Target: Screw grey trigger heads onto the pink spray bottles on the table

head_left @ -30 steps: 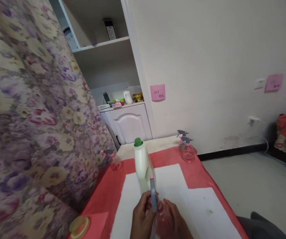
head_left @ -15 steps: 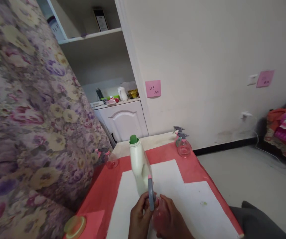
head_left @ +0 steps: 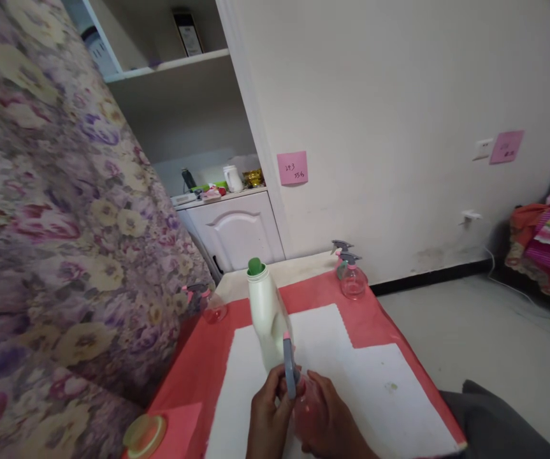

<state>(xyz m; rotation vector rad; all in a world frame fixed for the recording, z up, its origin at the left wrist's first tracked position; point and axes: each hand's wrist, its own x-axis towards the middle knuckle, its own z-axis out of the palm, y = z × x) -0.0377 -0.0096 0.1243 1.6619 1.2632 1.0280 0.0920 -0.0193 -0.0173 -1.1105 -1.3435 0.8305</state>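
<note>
My left hand (head_left: 273,403) pinches the grey and pink trigger spray head (head_left: 289,366) at the neck of a clear pinkish bottle. Wrapped round the body of that spray bottle (head_left: 309,414) is my right hand (head_left: 332,411). Whether the head is screwed fully onto the neck cannot be made out, as my fingers cover the joint. Just beyond my hands stands a tall pale green jug (head_left: 267,312) with its neck uncapped and a green piece in the mouth.
Two spray bottles (head_left: 352,284) stand at the table's far right corner. Another spray bottle (head_left: 214,308) is at the left edge by the floral curtain (head_left: 64,242). A yellowish round lid or dish (head_left: 144,437) lies front left. White cloth (head_left: 375,382) covers the red tabletop's middle.
The view has shifted slightly. Both hands keep the same hold on the spray head and bottle, with only very slight movement.
</note>
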